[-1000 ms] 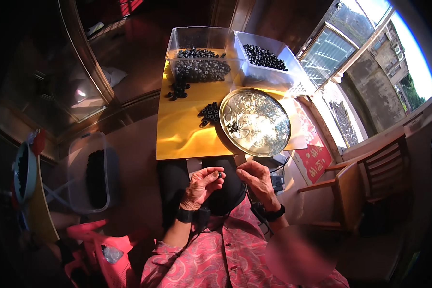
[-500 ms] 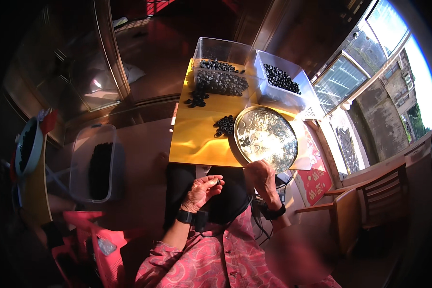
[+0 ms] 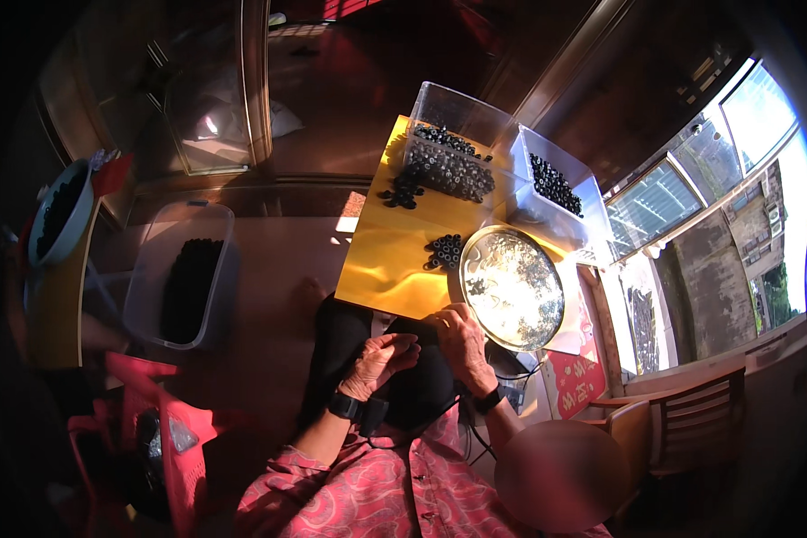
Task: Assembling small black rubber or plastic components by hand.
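My left hand (image 3: pixel 383 363) is over my lap in front of the board, its fingers pinched together. A small black part showed at its fingertips a moment ago; the fingers now cover that spot. My right hand (image 3: pixel 463 343) is close by on the right, between the board's front edge and the round metal tray (image 3: pixel 459 296). Its fingers are bent together, and what they hold, if anything, is hidden. The tray shines brightly in the sun, with a few dark bits inside. Left of it, small black ring-shaped parts (image 3: pixel 443 252) lie grouped on the yellow board (image 3: pixel 368 269).
A clear bin (image 3: pixel 462 103) and a whitish bin (image 3: pixel 547 211) with black parts stand at the board's far side. More loose parts (image 3: pixel 402 192) lie beside them. On the left are a floor tub (image 3: pixel 148 278), a bowl (image 3: pixel 82 202) and a red plastic chair (image 3: pixel 184 457).
My right hand has moved from the tray's near rim leftward, closer to my left hand. The part at my left fingertips is no longer visible. The whole view has shifted a little.
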Demonstrator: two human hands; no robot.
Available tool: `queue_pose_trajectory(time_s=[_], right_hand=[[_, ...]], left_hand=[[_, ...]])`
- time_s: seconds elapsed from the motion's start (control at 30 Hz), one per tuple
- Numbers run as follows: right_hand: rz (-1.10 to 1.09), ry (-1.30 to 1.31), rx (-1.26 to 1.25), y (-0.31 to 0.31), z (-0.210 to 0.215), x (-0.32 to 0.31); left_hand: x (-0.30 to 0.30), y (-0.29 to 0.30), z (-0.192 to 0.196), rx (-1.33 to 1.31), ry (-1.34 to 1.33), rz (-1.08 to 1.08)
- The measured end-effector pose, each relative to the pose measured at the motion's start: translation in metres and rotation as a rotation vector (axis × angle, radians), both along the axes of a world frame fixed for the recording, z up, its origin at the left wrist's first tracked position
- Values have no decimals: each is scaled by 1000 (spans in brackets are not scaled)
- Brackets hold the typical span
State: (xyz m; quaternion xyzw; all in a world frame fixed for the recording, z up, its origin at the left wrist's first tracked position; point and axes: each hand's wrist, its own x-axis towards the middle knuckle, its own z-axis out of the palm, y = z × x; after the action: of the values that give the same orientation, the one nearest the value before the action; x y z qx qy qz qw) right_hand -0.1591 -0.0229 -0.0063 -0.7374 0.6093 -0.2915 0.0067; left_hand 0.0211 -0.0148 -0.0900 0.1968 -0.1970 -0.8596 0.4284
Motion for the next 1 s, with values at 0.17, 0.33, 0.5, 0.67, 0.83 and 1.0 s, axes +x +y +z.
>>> queue_pose_trajectory(time_s=[0.17, 0.33, 0.5, 0.67, 0.83, 1.0], right_hand=[[45, 53, 26, -5, 0, 9], [71, 46, 53, -3, 6, 13], [47, 35, 86, -2, 4, 13], [65, 64, 54, -6, 2, 8], [61, 104, 45, -9, 0, 10], [75, 157, 23, -8, 8, 16]], left_hand=[[0, 1, 4, 47, -42, 25], [0, 3, 9, 71, -64, 30], [2, 5, 4, 71, -76, 30], [0, 7, 6, 71, -87, 47], [2, 12, 0, 82, -70, 59], [6, 22, 1, -14, 89, 96]])
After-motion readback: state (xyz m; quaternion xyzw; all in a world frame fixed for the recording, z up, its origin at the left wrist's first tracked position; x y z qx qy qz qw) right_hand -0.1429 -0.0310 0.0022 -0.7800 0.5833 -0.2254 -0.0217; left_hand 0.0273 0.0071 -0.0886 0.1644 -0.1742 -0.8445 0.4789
